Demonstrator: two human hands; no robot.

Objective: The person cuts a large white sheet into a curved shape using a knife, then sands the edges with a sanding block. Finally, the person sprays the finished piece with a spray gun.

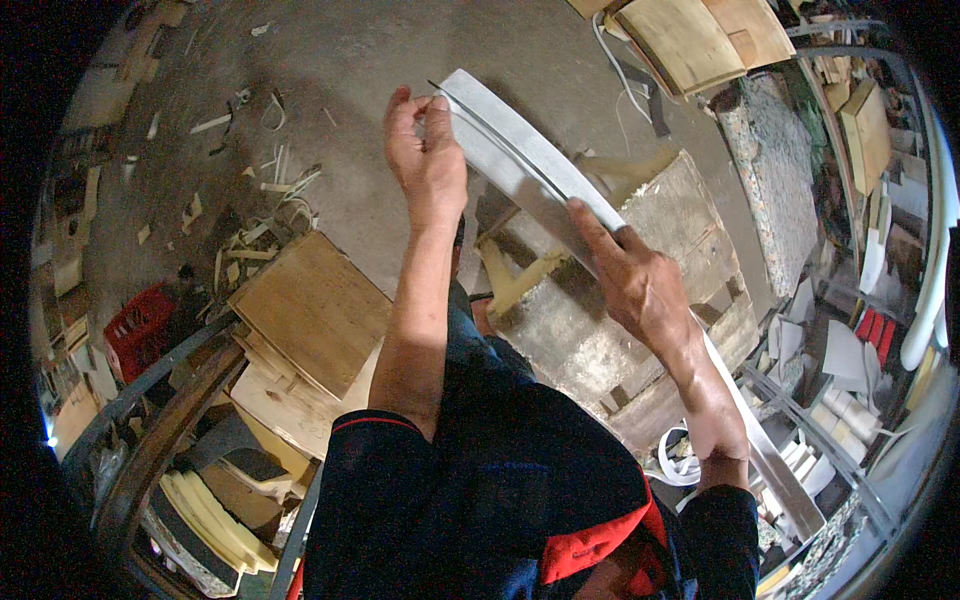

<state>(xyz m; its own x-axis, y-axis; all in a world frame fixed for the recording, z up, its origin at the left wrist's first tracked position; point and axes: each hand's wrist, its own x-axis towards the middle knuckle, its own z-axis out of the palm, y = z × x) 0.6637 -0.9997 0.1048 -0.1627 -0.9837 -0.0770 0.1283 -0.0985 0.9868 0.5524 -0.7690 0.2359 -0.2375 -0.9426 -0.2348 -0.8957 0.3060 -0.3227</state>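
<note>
A long, straight-edged pale grey bar (530, 140) slants across in front of me, from the upper middle down to the lower right. Along its length runs a thin dark line, which ends in a dark tip by my left hand (428, 155). That hand is closed at the bar's far end, thumb at its edge and fingers curled; what lies between them is partly hidden. My right hand (640, 285) is wrapped round the bar farther down, its index finger stretched along the dark line. The lower part of the bar passes beneath my right forearm.
A worn wooden surface (690, 230) lies beyond the bar. Wooden boards (310, 310) are stacked at my left, near a red crate (140, 330). Scraps and strips (285, 180) litter the floor. Metal racks with offcuts and a red item (875, 328) line the right side.
</note>
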